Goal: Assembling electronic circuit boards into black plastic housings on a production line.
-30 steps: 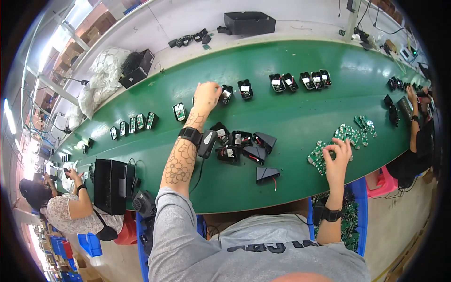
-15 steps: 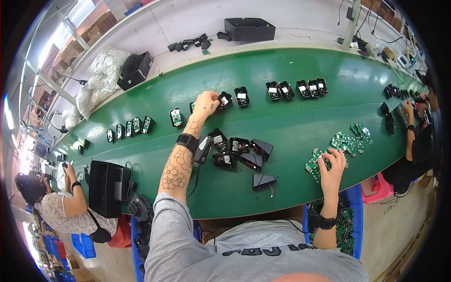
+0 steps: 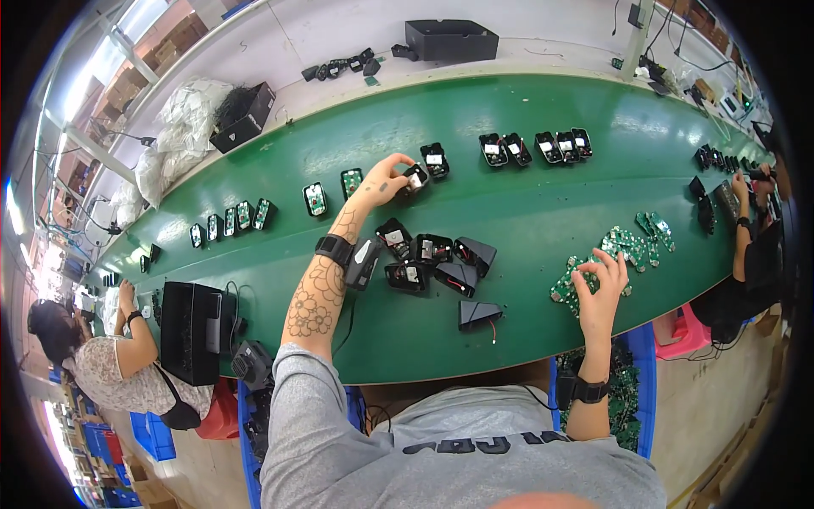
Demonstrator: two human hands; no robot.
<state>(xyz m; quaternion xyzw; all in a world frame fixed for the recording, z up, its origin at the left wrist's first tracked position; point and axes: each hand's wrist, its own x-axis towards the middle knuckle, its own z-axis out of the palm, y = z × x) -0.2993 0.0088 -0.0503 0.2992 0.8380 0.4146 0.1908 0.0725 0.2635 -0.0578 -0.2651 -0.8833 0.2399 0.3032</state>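
My left hand (image 3: 381, 182) is closed on a small black plastic housing (image 3: 415, 179), which has a pale part inside. It holds it just beside another open black housing (image 3: 435, 159) in the row on the green workbench. At the right, my right hand (image 3: 604, 290) is over a pile of green circuit boards (image 3: 561, 288). Its thumb and index fingertips come together in a pinch; whatever is between them is too small to make out. More circuit boards (image 3: 627, 246) lie just beyond it. Between my arms, several black housings (image 3: 433, 249) lie in a cluster, some with wires showing.
Housings with green boards (image 3: 315, 199) stand in a row at the left. A blue bin of circuit boards (image 3: 646, 382) is below the bench edge. A black box (image 3: 449, 41) sits on the back ledge. Co-workers sit at left (image 3: 136, 360) and right (image 3: 742, 246).
My left hand has moved slightly right with the housing, closer to the neighbouring one, uncovering a housing with a green board. My right hand has risen a little, its pinch kept.
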